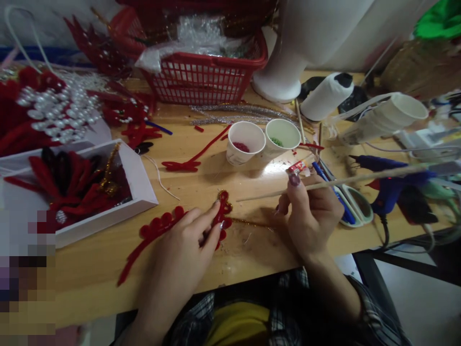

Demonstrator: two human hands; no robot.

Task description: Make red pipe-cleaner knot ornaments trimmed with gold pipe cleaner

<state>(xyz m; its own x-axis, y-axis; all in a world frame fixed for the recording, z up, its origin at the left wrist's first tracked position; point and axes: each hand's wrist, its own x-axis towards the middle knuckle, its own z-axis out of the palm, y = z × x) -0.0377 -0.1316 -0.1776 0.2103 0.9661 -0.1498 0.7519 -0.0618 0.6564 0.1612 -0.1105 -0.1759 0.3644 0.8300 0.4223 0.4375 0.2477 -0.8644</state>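
Observation:
My left hand [187, 250] rests on the wooden table, its fingers closed on a red fuzzy ornament [224, 196] with gold trim. A gold tinsel stem [252, 222] extends from the ornament toward the right. Under and beside the same hand lies a scalloped red fuzzy strip [158, 228], its tail pointing to the lower left. My right hand [311, 211], raised over the table, pinches a long thin wooden stick [345, 180] between thumb and fingers. The stick's tapered tip is just right of the ornament, apart from it.
Two paper cups [248, 137] hold red and green beads. A white box [140, 192] of red pieces is at left, a red basket [201, 79] behind. On the right are a blue glue gun [389, 185], scissors [356, 204] and stacked cups [392, 117].

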